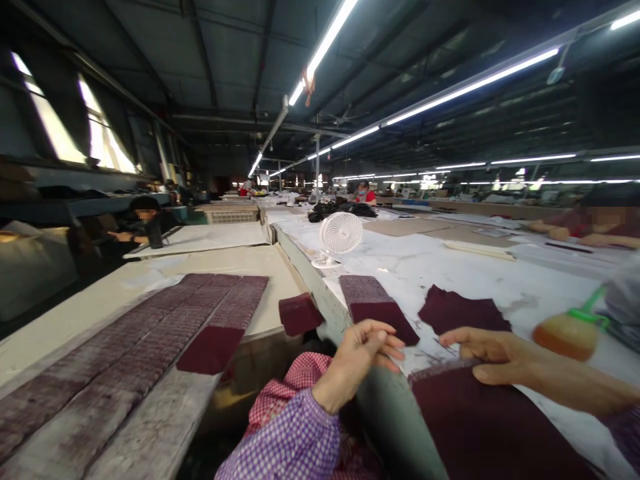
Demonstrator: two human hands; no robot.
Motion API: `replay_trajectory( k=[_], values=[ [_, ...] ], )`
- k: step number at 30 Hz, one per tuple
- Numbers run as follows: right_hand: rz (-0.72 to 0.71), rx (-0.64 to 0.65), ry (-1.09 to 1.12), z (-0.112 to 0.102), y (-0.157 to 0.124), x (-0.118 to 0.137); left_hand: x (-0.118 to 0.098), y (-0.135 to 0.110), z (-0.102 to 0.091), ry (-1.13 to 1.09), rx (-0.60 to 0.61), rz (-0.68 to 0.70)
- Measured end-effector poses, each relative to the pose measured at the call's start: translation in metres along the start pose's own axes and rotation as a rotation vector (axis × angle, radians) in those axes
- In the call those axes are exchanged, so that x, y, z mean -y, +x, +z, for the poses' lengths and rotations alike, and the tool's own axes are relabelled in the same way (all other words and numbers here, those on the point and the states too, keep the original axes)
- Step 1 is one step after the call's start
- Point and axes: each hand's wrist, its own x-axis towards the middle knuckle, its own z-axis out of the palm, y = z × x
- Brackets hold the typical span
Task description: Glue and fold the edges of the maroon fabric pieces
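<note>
My left hand (369,348) hovers by the table's near edge, fingers loosely stretched, with nothing visible in them. Just beyond it lies a stack of maroon fabric pieces (383,313), the front part plain dark and the back speckled. My right hand (493,353) is open over the far edge of a large dark maroon fabric piece (495,427); its thumb rests on or just above the cloth, fingers pointing left. Behind this hand is an irregular maroon scrap (463,312). At my left, long rows of overlapped maroon pieces (125,360) cover a board, with one plain piece (213,350) on the near end.
A folded maroon piece (300,313) sits at the left table's corner. On the white table (530,287) stand a small white fan (341,233) and, at right, a bottle of amber liquid with a green top (567,333). Co-workers sit at both sides and farther back.
</note>
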Motion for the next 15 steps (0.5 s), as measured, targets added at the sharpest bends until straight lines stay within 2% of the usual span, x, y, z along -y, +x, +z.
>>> replay_trajectory(
  k=[2,4,7,9,13,15],
  values=[
    [0.014,0.149,0.034,-0.003,-0.004,0.009,-0.005,0.010,0.002,0.188,0.009,0.086],
    [0.009,0.189,-0.004,-0.004,-0.005,0.013,-0.006,0.023,0.008,0.462,0.051,0.145],
    [-0.004,0.164,-0.012,-0.004,-0.002,0.008,0.001,0.037,0.024,0.925,0.154,0.235],
    [-0.029,0.123,0.023,-0.003,0.001,0.002,0.007,0.040,0.036,1.154,0.198,0.272],
    [-0.042,-0.029,0.111,-0.003,0.004,-0.008,0.020,0.043,0.055,1.319,0.147,0.276],
    [-0.039,-0.066,0.076,-0.005,0.003,-0.010,0.027,0.047,0.059,1.385,0.124,0.295]
  ],
)
